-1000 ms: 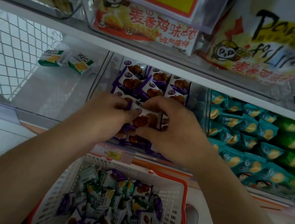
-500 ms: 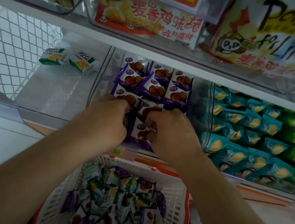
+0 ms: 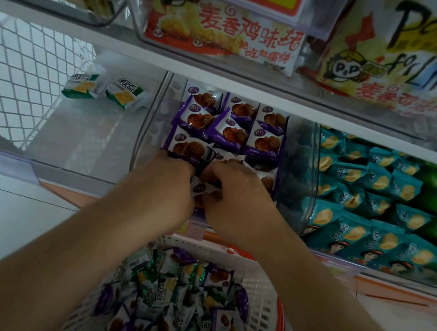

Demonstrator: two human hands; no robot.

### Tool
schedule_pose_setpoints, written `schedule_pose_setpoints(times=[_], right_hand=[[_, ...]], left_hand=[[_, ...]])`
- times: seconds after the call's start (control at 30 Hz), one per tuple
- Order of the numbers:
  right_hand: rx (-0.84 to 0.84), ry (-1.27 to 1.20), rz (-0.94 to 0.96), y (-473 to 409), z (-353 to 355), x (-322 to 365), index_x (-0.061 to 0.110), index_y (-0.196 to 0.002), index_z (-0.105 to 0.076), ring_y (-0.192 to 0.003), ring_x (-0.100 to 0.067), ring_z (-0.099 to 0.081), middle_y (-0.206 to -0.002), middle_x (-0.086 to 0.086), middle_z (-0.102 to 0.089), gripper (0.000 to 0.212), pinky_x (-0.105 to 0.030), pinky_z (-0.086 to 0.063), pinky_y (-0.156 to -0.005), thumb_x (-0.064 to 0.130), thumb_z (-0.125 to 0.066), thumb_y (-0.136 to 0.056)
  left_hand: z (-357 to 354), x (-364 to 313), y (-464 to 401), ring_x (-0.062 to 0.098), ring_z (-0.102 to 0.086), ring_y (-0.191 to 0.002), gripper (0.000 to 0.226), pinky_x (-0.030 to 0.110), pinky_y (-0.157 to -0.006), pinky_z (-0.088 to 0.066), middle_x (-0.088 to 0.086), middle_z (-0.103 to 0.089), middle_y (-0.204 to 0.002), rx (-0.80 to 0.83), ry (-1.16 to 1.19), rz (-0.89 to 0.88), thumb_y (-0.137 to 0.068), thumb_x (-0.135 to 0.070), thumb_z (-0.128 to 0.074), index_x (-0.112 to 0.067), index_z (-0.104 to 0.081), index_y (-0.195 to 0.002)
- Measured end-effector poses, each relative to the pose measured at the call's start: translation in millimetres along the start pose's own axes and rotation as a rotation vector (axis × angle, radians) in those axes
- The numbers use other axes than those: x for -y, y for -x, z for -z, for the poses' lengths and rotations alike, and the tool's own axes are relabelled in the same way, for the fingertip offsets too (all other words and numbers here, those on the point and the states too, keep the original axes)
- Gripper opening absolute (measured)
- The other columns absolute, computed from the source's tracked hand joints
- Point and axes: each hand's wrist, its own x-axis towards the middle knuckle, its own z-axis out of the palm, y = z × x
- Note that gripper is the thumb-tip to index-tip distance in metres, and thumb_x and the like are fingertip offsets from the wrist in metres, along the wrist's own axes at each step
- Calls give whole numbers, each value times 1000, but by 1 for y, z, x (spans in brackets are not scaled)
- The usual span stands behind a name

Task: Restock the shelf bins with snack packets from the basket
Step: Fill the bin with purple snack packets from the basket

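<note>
Two hands meet in the middle clear bin (image 3: 148, 136): your left hand (image 3: 163, 185) and right hand (image 3: 237, 200) both pinch purple snack packets (image 3: 201, 191) at its front, directly above the white basket (image 3: 258, 316) holding mixed packets.

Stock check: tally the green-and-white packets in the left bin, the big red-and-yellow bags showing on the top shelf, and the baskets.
Green-and-white packets: 2
Big red-and-yellow bags: 2
Baskets: 1
Total: 5
</note>
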Motion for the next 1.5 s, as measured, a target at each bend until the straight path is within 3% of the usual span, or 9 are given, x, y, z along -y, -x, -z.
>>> schedule_pose_setpoints(times=[0.17, 0.3, 0.53, 0.73, 0.8, 0.9, 1.07, 1.27, 1.5], right_hand=[[-36, 14, 22, -1, -3, 3, 14, -108, -73, -94, -22, -60, -98, -4, -69, 26, -40, -53, -84, 18, -69, -83], [7, 46, 78, -3, -9, 13, 20, -114, -74, -90, -26, -63, -90, -2, -72, 39, -37, -43, -95, 18, -61, -77], [205, -60, -150, -5, 0, 35, 48, -147, -48, -134, -30, -43, -131, 6, -65, 58, -39, -19, -105, 25, -61, -95], [216, -216, -271, -8, 8, 35, 52, -138, -60, -122, -17, -60, -142, 10, -62, 60, -46, -42, -115, 32, -50, -82], [172, -341, -269, -7, 15, 29, 47, -134, -66, -101, -4, -64, -138, 13, -65, 53, -19, -54, -91, 18, -57, -90], [83, -491, -268, -6, 25, 20, 41, -126, -74, -79, -11, -70, -116, 11, -77, 56, -25, -58, -66, 0, -59, -91], [-24, -630, -249, -6, 26, 14, 27, -128, -75, -99, -1, -73, -120, 7, -76, 58, -22, -61, -85, -13, -60, -89], [-5, -662, -193, -9, 21, 11, 25, -131, -73, -112, 0, -70, -125, 7, -75, 61, -23, -59, -91, -17, -59, -89], [129, -415, -67, -16, 8, 19, 27, -146, -59, -129, -5, -57, -140, 7, -64, 70, -19, -47, -105, -5, -71, -85]], left_hand=[[5, 0, 3, 14, -45, -63, 13, 20, -57, -34, 0, -44, -74, -19, -8, 28, -94, -1, -53, 0, -63, -85], [11, 1, 5, 13, -54, -62, 19, 22, -51, -34, 4, -55, -75, -11, -1, 19, -97, -10, -56, -14, -54, -79], [28, -1, 13, 14, -57, -73, 24, 24, -53, -35, 5, -60, -88, 13, 80, 69, -95, -4, -52, -12, -58, -118], [28, 1, 13, 17, -59, -80, 31, 26, -59, -43, 6, -58, -100, 12, 99, 27, -97, -9, -52, -17, -52, -127], [27, 4, 11, 16, -61, -88, 35, 30, -72, -51, 4, -59, -111, -48, 119, -4, -97, -15, -56, -21, -53, -131], [24, 4, 13, 16, -59, -100, 50, 32, -86, -52, 4, -52, -132, -128, 99, -41, -98, -21, -59, -25, -44, -145], [17, -3, 20, 29, -57, -123, 73, 44, -97, -54, 5, -21, -160, -217, -40, -89, -94, -19, -66, -26, -28, -156], [23, -5, 21, 21, -59, -90, 59, 39, -74, -53, 7, -50, -125, -215, -11, -87, -91, -8, -64, -27, -34, -138], [24, -6, 22, 19, -50, -81, 40, 34, -80, -48, 11, -38, -128, -70, -130, 0, -96, -14, -55, -10, -50, -136]])
